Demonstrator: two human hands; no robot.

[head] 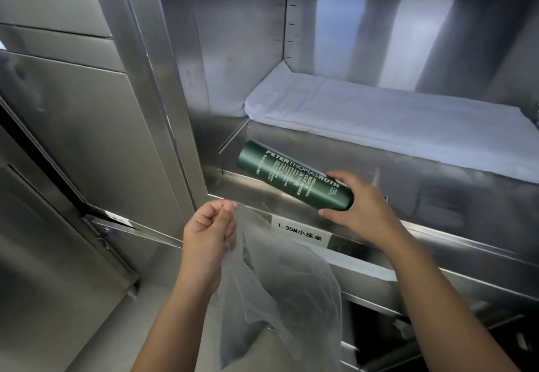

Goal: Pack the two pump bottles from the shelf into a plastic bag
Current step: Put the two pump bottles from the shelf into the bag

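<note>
A dark green bottle [280, 171] with pale lettering is held tilted, its flat base pointing up and left, just above the front lip of the steel shelf [393, 167]. My right hand [358, 205] grips its lower right end; the pump end is hidden by that hand. My left hand [208, 230] pinches the top edge of a thin clear plastic bag [280, 290], which hangs limp below and to the right of it. A second bottle is not visible.
A folded white sheet [379, 115] lies along the back of the shelf. A white label [300, 233] is stuck on the shelf's front edge. Steel cabinet walls and a door frame [151, 80] stand at the left; lower compartments open at the bottom right.
</note>
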